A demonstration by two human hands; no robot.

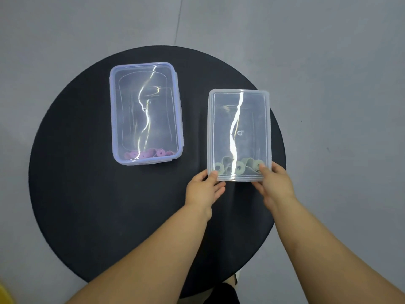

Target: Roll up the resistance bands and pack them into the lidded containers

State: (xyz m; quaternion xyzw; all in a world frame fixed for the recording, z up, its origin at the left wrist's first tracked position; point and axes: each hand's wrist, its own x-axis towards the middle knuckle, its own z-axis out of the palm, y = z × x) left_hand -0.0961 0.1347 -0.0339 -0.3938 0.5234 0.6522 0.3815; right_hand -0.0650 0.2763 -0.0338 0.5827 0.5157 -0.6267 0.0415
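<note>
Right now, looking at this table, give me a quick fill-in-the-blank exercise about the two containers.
1. The blue-rimmed container holds ____ rolled bands.
2. The left hand and right hand both hold the near end of the clear-lidded container, whose coiled bands are ____.
3. Both containers rest on a round ____ table.
Missing words: pink; green; black.

Light is soft and even, probably from overhead. A bright wavy glare streak runs down each clear lid, on the left box [122,119] and the right box [256,128]. The black counter [87,183] looks dull, shadows faint. The picture's edges bend and soften slightly.
</note>
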